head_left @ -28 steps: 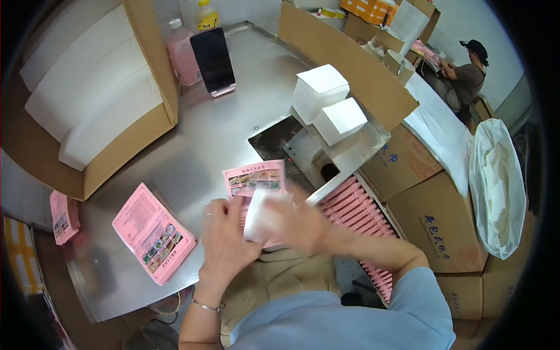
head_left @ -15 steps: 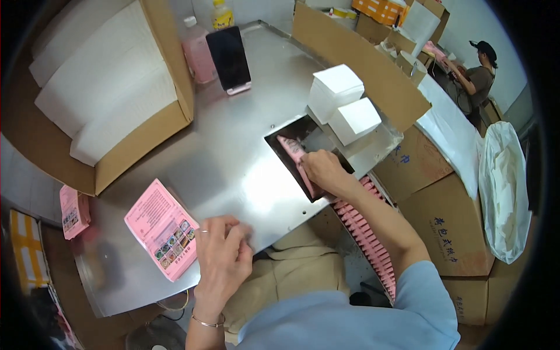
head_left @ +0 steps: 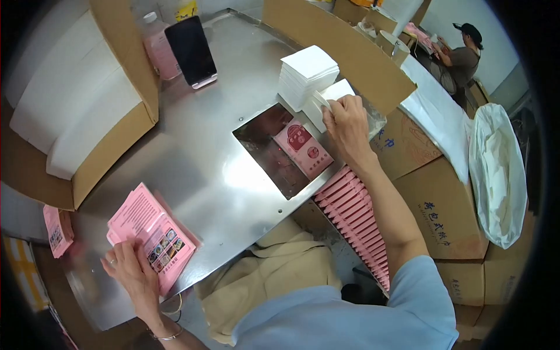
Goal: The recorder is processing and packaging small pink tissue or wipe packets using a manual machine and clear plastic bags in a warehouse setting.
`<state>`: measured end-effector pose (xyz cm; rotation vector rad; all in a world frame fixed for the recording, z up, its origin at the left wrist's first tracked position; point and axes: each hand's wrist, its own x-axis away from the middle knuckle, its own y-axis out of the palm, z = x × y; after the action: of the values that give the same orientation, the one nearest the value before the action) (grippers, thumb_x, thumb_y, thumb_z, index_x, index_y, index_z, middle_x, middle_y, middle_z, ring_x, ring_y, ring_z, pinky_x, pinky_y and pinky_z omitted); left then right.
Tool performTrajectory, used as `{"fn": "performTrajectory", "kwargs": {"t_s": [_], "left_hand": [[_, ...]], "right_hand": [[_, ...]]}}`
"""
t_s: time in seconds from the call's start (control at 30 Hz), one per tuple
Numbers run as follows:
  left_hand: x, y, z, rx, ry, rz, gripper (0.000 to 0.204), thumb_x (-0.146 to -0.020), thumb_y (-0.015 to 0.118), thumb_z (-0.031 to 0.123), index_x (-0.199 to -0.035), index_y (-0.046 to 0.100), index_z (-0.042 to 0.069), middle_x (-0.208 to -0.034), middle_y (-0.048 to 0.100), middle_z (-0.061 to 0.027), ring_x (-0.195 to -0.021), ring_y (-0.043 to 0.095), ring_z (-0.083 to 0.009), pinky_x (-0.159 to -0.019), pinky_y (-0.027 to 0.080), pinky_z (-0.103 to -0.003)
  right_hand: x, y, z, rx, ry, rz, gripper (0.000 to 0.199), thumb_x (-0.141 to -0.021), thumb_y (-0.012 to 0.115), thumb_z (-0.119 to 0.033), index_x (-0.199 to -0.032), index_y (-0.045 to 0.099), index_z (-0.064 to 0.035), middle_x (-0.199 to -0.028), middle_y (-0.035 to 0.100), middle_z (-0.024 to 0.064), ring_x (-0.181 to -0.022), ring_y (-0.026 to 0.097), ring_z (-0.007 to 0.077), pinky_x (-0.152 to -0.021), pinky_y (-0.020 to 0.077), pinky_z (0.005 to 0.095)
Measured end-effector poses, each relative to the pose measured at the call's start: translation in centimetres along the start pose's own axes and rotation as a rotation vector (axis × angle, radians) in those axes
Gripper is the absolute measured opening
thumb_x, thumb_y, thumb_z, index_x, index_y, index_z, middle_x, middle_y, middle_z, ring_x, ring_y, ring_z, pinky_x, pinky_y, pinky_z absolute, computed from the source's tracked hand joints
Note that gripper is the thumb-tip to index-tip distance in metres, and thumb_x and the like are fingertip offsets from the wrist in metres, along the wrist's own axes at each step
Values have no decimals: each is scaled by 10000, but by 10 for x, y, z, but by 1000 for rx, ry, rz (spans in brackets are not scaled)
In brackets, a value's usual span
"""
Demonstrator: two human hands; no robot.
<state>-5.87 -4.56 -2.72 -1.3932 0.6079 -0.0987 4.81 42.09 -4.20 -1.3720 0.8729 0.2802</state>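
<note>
My right hand [head_left: 348,125] is closed, pinching the edge of a white folded tissue [head_left: 320,100] at the shorter stack of white tissues [head_left: 338,88]. A taller tissue stack [head_left: 306,73] stands just left of it. In the rectangular opening of the metal table lies a pink printed packet [head_left: 303,147], flat against the opening's right side. My left hand [head_left: 133,273] rests with fingers apart on the near left edge of a fanned pile of pink printed packets [head_left: 149,224]; its fingertips touch the top one.
Metal table [head_left: 216,151] in front of me. A carton of white tissues [head_left: 76,87] stands left, beside a phone on a stand [head_left: 191,52] and a pink bottle [head_left: 161,49]. Pink packets [head_left: 356,216] fill a box below right. Cartons [head_left: 443,216] stack right; another person [head_left: 464,61] works behind.
My right hand has left the opening and moved up to the white tissues; the pink packet it held now lies in the opening. My left hand has moved left and down onto the pink pile.
</note>
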Motion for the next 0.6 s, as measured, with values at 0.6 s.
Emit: {"fn": "performTrajectory", "kwargs": {"t_s": [0.6], "left_hand": [[-17,38,136,679,564,-94,610,-706,746,192,-1250,575,-22,-1406,461,-261,-1280,435,-454,-1053,379,-525]], "right_hand": [[84,-52,-127,-603,-658,-161,407,-842,618,-142,-1224,605,-2,-1175,605,221,-1060,612,407,-1037,391,667]]}}
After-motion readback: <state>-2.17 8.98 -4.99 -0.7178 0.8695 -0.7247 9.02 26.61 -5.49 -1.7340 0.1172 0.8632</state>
